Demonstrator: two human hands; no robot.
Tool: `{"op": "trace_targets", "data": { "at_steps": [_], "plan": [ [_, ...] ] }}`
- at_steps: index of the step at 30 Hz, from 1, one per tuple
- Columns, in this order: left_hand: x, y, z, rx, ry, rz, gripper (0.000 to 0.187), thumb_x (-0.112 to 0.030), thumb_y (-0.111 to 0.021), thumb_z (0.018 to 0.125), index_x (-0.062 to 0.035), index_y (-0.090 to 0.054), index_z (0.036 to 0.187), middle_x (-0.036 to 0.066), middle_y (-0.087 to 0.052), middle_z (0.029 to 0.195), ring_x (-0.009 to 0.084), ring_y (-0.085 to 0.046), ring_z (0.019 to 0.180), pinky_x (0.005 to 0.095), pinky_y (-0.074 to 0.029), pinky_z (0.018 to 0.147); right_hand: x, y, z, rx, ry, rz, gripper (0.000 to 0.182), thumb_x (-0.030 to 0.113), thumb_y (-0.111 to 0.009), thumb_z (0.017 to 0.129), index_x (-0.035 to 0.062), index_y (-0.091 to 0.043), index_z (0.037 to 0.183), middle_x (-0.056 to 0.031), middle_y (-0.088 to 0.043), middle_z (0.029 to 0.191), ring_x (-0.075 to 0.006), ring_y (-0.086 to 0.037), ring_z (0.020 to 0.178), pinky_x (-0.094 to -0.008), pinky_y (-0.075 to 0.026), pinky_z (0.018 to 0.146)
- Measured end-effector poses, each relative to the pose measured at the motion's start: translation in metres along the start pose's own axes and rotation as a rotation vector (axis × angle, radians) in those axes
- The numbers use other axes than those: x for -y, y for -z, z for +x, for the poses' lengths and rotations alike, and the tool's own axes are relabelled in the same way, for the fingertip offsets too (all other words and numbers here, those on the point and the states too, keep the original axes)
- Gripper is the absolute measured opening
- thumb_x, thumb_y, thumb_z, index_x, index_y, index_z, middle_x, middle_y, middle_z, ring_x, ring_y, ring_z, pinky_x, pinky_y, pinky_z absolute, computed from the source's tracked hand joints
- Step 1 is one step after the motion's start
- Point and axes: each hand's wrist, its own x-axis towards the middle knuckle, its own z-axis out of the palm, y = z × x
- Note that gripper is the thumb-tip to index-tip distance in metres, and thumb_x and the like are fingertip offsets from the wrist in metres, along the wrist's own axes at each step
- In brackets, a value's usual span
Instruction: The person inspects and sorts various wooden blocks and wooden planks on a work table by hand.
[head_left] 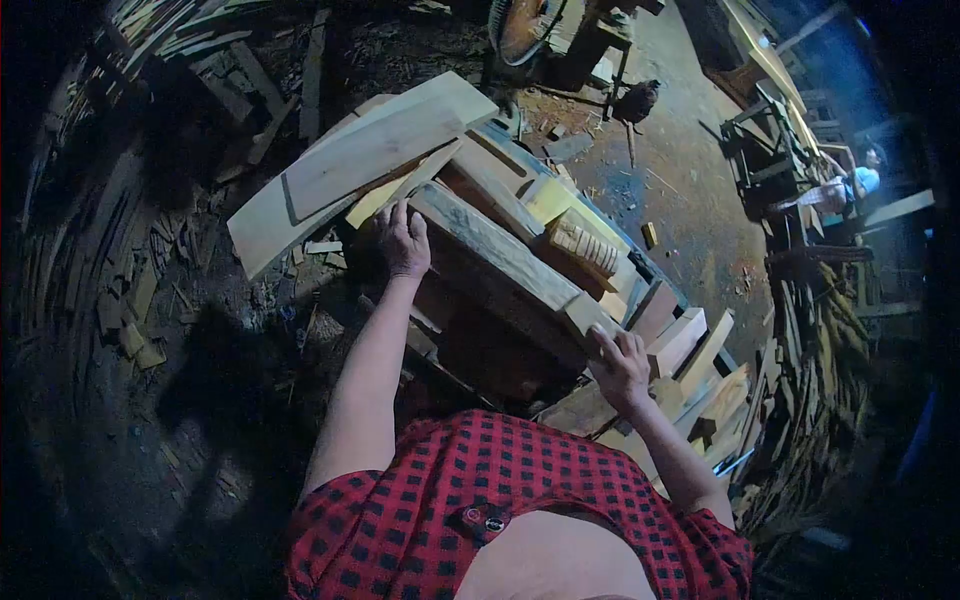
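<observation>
Head view: both hands grip a long, thick, weathered grey-brown beam [500,250].

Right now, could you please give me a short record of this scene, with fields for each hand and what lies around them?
place: dim wood workshop, dirt floor strewn with offcuts
left hand: grips the far end of a long beam
right hand: grips the near end of the same beam
under the beam: stack of blocks
beyond left hand: pale curved boards
on the stack: ridged block
background: saw machine; another person at far right
</observation>
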Motion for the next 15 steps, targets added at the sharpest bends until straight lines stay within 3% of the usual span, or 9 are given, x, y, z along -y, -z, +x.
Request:
{"op": "trace_targets", "data": {
  "at_steps": [5,8,9,11,13,15],
  "plan": [
    [-0.006,0.007,0.004,-0.016,0.021,-0.026,0.035,-0.021,-0.05,0.088,-0.0001,-0.054,0.115,0.022,-0.051,0.11,0.0397,-0.046,0.106,0.0475,-0.036,0.094,0.055,-0.034,0.116,0.109,0.067,0.09,0.055,0.021,-0.066,0.075,0.0209,-0.053,0.128,-0.0144,-0.051,0.095,-0.0329,-0.052,0.093,-0.0434,-0.046,0.076],
    [0.022,-0.007,-0.002,0.026,-0.031,-0.043,0.041,-0.033,-0.052,0.089,-0.005,-0.055,0.118,0.021,-0.052,0.115,0.0388,-0.046,0.114,0.0475,-0.037,0.098,0.076,-0.095,0.192,0.002,0.237,0.181,0.056,0.023,-0.065,0.076,0.0243,-0.05,0.131,-0.015,-0.051,0.102,-0.0367,-0.049,0.102,-0.0457,-0.043,0.086],
    [0.029,-0.011,-0.005,0.026,-0.035,-0.043,0.041,-0.033,-0.052,0.089,-0.005,-0.055,0.118,0.021,-0.052,0.115,0.0388,-0.046,0.114,0.0475,-0.037,0.098,0.091,-0.101,0.213,0.027,0.182,0.201,0.057,0.023,-0.065,0.076,0.0246,-0.05,0.131,-0.015,-0.051,0.102,-0.0368,-0.049,0.102,-0.0458,-0.043,0.087],
    [0.036,-0.016,-0.013,0.126,-0.205,0.28,0.044,-0.037,-0.05,0.089,-0.0059,-0.054,0.12,0.021,-0.051,0.121,0.0397,-0.044,0.118,0.0475,-0.033,0.103,0.108,-0.109,0.232,0.045,0.118,0.22,0.058,0.022,-0.065,0.076,0.0249,-0.05,0.131,-0.015,-0.051,0.102,-0.0369,-0.049,0.103,-0.0459,-0.043,0.087],
    [0.016,-0.005,-0.012,0.197,-0.248,0.379,0.046,-0.039,-0.049,0.09,-0.0051,-0.054,0.121,0.022,-0.05,0.125,0.0399,-0.042,0.121,0.047,-0.029,0.107,0.112,-0.112,0.236,0.081,0.085,0.156,0.06,0.021,-0.065,0.075,0.0248,-0.049,0.133,-0.0158,-0.051,0.1,-0.0366,-0.049,0.102,-0.0457,-0.043,0.086],
    [0.028,-0.023,-0.013,0.086,0.197,-0.043,0.043,-0.034,-0.05,0.089,-0.0028,-0.054,0.119,0.024,-0.051,0.122,0.04,-0.042,0.12,0.0472,-0.03,0.105,0.101,-0.104,0.22,0.06,0.104,0.168,0.06,0.02,-0.065,0.075,0.0242,-0.049,0.132,-0.0161,-0.051,0.1,-0.0365,-0.049,0.103,-0.0457,-0.043,0.086]
  ]
}}
